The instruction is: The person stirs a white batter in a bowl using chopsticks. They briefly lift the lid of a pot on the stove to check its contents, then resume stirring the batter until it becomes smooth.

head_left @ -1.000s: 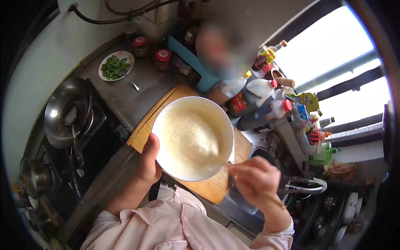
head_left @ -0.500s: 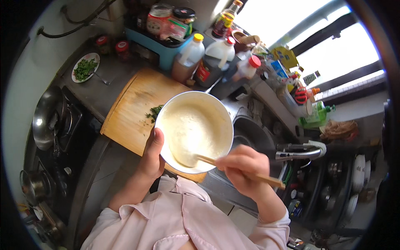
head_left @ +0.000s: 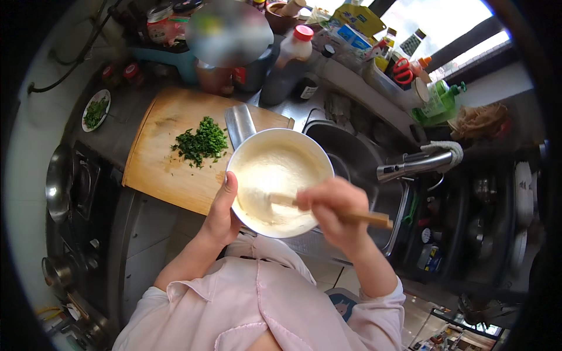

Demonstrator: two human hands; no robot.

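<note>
My left hand grips the near-left rim of a white bowl that holds pale creamy batter. I hold the bowl in the air above the counter edge, between the cutting board and the sink. My right hand is closed around wooden chopsticks, whose tips dip into the batter. A pile of chopped green herbs lies on the wooden cutting board, just left of the bowl. A flat steel cleaver blade pokes out from behind the bowl's far rim.
A steel sink with a tap lies right of the bowl. Sauce bottles and jars crowd the back of the counter. A small plate of greens sits far left. A stove with a wok stands at the left.
The view has swung, so the bowl now sits right of the board and the herbs show fully. My right hand has moved the chopsticks through the batter.
</note>
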